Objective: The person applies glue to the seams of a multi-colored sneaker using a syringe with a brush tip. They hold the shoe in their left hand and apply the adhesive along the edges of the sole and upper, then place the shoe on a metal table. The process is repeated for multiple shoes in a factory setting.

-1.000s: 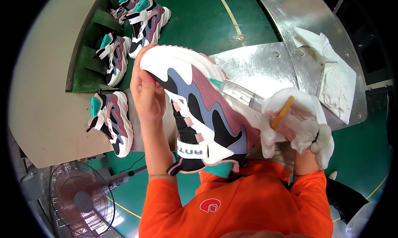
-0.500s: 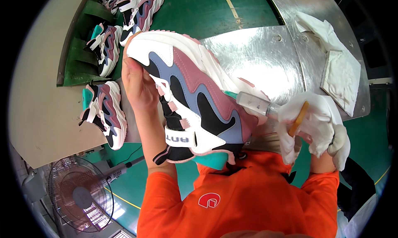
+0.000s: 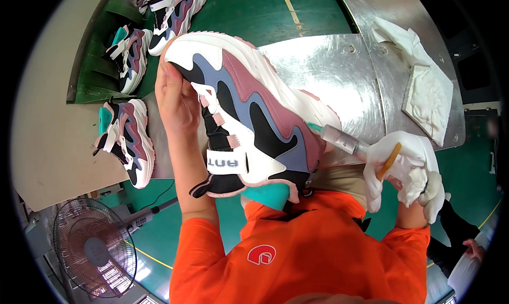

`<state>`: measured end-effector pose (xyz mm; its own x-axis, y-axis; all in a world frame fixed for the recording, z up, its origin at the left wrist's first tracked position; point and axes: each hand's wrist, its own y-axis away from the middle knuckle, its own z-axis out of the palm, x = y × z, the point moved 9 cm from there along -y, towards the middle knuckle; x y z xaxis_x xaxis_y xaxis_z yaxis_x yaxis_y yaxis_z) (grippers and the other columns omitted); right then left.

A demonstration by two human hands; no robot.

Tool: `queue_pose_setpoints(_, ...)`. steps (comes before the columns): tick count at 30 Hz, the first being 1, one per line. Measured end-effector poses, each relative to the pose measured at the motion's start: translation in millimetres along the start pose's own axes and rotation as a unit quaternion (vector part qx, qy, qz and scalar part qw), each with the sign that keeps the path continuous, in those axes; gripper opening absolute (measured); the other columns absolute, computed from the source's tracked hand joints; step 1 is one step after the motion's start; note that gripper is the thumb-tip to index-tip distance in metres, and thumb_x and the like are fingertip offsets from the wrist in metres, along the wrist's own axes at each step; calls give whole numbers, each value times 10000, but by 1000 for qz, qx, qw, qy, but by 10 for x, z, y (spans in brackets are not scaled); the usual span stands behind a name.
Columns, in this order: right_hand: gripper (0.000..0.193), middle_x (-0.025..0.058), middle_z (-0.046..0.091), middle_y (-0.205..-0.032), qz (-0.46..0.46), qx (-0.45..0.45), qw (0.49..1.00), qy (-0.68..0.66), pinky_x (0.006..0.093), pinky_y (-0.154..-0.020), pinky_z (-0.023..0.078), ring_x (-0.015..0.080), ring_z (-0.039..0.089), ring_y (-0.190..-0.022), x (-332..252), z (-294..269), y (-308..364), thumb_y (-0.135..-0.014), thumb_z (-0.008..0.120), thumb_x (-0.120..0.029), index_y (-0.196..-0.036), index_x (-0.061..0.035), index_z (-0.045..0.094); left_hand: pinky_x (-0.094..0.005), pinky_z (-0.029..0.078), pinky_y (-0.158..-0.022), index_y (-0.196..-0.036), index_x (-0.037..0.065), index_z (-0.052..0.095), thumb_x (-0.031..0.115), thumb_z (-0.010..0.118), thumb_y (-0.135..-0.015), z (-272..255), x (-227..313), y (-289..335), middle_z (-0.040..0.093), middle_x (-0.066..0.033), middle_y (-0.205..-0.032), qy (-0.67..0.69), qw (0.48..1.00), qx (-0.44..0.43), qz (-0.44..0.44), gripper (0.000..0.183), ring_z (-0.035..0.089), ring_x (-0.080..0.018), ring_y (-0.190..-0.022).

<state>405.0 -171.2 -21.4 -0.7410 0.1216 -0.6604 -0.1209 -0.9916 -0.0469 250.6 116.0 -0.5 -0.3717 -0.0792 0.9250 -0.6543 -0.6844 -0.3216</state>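
A sneaker (image 3: 265, 110) in white, mauve, blue and black is tilted on its side in front of me, toe up at the left and heel down at the right. My left hand (image 3: 177, 94), bare, grips it by the toe. In my right hand (image 3: 403, 169), which wears a white glove, is a clear syringe (image 3: 344, 141) with a green tip. That tip points at the seam between sole and upper near the heel; whether it touches cannot be told. A thin yellow-brown stick (image 3: 391, 160) also sits in the gloved fingers. A teal insert (image 3: 273, 195) shows at the shoe's opening.
Several matching sneakers (image 3: 130, 139) stand at the left, some in a green rack (image 3: 87, 84). Beyond the shoe is a shiny metal tabletop (image 3: 318, 55). White cloth (image 3: 432, 100) lies on its right side. A fan (image 3: 95, 251) stands lower left; another person's hand (image 3: 473, 249) shows lower right.
The syringe and my right hand have shifted slightly right and down, with the tip moving lower along the sole edge toward the heel. My left hand keeps its hold on the sneaker.
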Motion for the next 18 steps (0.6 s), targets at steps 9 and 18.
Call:
queue_pose_setpoints(9,439,207,576,-887,-20,4,999,-34,356,-477,511,309,615,-602,-13,-147,86,-743,742,-156,-1054,83,545,-254,442,-921,-1304,-32,499,283,439,-1042,-82,-37,11,602,-87,-1210,-57,992,99,-49,415,581,-134,-1074)
queue_pose_setpoints(18,425,209,574,-904,-42,26,995,-85,379,-463,519,331,625,-616,49,-288,185,-749,739,-122,-1066,83,544,-289,554,-806,-1178,27,609,447,503,-993,-342,-243,-24,681,-90,-1061,-102,980,103,-134,471,670,-162,-926)
